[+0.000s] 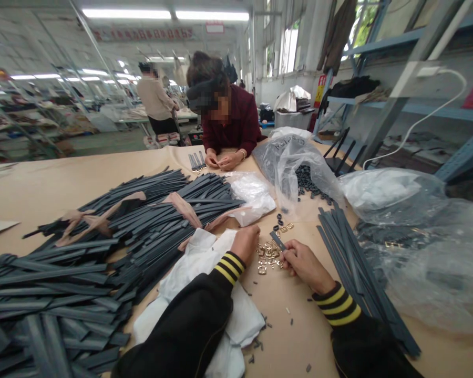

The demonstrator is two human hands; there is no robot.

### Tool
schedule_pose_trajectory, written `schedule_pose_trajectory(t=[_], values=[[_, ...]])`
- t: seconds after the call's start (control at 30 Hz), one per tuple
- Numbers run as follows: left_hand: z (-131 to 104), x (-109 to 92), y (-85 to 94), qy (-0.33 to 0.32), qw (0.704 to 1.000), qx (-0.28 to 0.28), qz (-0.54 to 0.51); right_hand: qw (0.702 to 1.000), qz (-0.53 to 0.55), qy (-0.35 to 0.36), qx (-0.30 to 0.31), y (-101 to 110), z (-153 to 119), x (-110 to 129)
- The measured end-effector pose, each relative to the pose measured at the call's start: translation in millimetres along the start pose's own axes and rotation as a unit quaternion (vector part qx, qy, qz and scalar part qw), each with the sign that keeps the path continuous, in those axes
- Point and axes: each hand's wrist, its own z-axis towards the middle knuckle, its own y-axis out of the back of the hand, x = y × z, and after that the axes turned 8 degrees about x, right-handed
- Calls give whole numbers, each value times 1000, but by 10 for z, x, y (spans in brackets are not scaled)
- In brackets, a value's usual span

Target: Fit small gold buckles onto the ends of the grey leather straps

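My right hand (pixel 304 263) pinches a short dark grey strap (pixel 277 241) between thumb and fingers, its free end pointing up and left. Just left of that hand lies a loose pile of gold metal buckles (pixel 268 254) on the table. Across the pile, my left hand (pixel 246 244) is curled closed with its back toward me; whatever its fingers may hold is hidden. White plastic sheeting (pixel 205 262) lies under my left forearm. A few black rings (pixel 278 222) sit beyond the buckles.
Bundles of dark straps (pixel 157 231) cover the table's left side. More straps (pixel 358 262) lie at right, beside clear plastic bags (pixel 429 252). An open bag (pixel 295 163) spills small black pieces. Across the table, a person (pixel 232 115) leans over several buckled straps (pixel 197 160).
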Motion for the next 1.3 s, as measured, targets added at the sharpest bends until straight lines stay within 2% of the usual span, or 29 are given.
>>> schedule_pose_trajectory(t=[0.07,0.1,0.13,0.17,0.2,0.23,0.3,0.5,0.7,0.8,0.93,1.03,1.13,1.23,1.3], values=[[-107,11,41,4,984,8,-180,1000,-2,30,7,-13,-20,34],[-170,2,49,9,955,22,-296,999,2,41,17,-25,-31,56],[-233,-14,45,17,914,39,-403,998,11,46,31,-40,-42,77],[-292,-33,32,28,873,57,-484,997,22,47,48,-57,-51,96],[-342,-52,8,37,844,73,-531,996,31,46,68,-77,-57,110],[-381,-67,-23,44,825,86,-557,995,38,45,81,-96,-59,117],[-424,-82,-100,48,807,102,-579,994,42,44,85,-126,-57,110],[-415,-48,-250,52,785,99,-609,997,-8,36,74,-133,-36,32],[-423,-57,-241,99,711,99,-689,995,-85,32,44,-135,-34,37],[-422,-58,-248,102,710,90,-691,990,-124,59,27,-124,-31,66],[-410,-67,-236,95,748,49,-655,995,-93,44,2,-103,-17,44],[-399,-84,-201,75,782,16,-618,995,-65,36,60,-110,-23,28],[-385,-79,-171,75,800,-22,-594,990,-67,56,113,-125,-59,75],[-374,-45,-164,83,797,-48,-596,989,-42,47,137,-117,-100,137],[-374,-25,-163,91,779,-43,-619,987,-16,35,153,-99,-117,154]])
